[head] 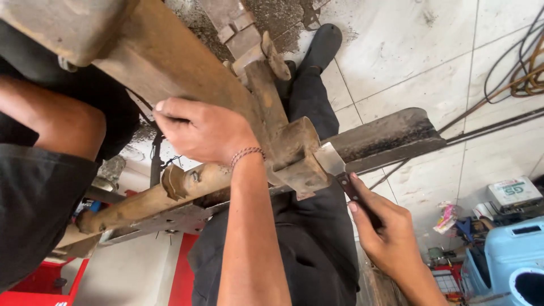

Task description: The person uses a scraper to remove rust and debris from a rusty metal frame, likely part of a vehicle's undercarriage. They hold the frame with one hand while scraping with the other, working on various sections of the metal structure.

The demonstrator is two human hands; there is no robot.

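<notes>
**Scraper Meets Rusted Metal in a Tiled Workshop**

While the left hand point(201, 133) steadies a rust-brown metal frame point(170, 62), the right hand point(385, 229) works a putty-style scraper point(335, 167) against a corroded bracket point(297, 156) at the centre of the scene. The right hand's fingers are wrapped shut around the scraper's dark handle, and the pale metal blade is pressed flat-edge to the bracket's right side, apparently so the tool can bite into the crust there. The left hand, a braided bracelet point(246, 154) at its wrist, lies curled over the frame just left of the bracket; whether its fingers pinch something small or only bear on the metal cannot be told from this angle. It seems placed to keep the piece from shifting under the scraper's push.

A dirty cylindrical tube point(153, 198) runs from beneath the left hand toward the near left, and a dark channel bar point(391, 136) juts to the right behind the blade. Below the hands the person's dark trousers point(306, 243) and one black shoe point(323, 45) show against a white tiled floor point(425, 56). Hoses point(521, 73) coil at the far right, a pale blue plastic container point(510, 260) sits at the near right, and red panels point(39, 283) edge the near left corner.
</notes>
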